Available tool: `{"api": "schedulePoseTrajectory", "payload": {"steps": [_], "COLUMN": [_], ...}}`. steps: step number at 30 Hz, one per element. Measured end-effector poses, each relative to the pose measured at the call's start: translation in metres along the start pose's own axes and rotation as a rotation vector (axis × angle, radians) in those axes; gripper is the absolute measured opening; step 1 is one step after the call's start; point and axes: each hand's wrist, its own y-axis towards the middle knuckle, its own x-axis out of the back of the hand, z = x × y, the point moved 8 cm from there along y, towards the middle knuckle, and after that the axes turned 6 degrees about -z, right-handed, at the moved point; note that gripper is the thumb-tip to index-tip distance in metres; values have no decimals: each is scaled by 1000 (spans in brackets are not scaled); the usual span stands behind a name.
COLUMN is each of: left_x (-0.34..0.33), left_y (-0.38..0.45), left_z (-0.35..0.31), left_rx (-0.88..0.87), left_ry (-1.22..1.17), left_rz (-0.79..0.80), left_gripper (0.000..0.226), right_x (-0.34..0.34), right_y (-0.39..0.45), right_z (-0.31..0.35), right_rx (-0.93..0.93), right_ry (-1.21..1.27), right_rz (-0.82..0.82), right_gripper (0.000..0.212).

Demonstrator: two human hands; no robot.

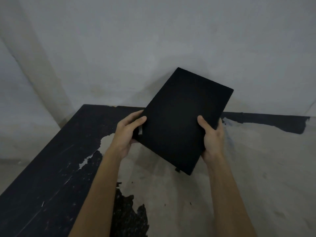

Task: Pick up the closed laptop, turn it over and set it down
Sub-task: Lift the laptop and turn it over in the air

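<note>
The closed laptop (183, 120) is a plain black slab, held up in the air above the table and tilted with its far end raised toward the wall. My left hand (127, 130) grips its left long edge, thumb on top. My right hand (211, 136) grips the right long edge near the lower corner, thumb on the top face. A small grey tab shows at the left edge by my left thumb.
Below is a worn table (51, 168), black with large patches of peeled, bare pale surface (239, 177). A pale wall (153, 48) stands right behind the table's far edge. The table's left edge runs diagonally toward the lower left.
</note>
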Motion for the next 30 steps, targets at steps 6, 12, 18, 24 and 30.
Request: {"api": "schedulePoseTrajectory", "payload": {"steps": [6,12,18,24,30], "left_x": [-27,-27,-7,12,13], "left_y": [-11,-16,-13,-14,-16], "left_z": [1,-7,-16,-22,-18], "left_rx": [100,120,86,-35,-121], "left_ry": [63,4,-118,-324,-511], "left_rz": [165,47,-116,-301,-459], "left_gripper": [28,26,40,41,53], "right_x": [7,-9,-25,-26,-36], "right_y": [-2,-16,-31,-32,-25], "right_z": [10,18,37,34,7], "right_rx": [-68,-101,-97,-103,-153], "right_ry": [-149,-224,-202,-134,199], "right_rz": [210,346,466,492,248], "right_gripper": [42,31,35,35,45]}}
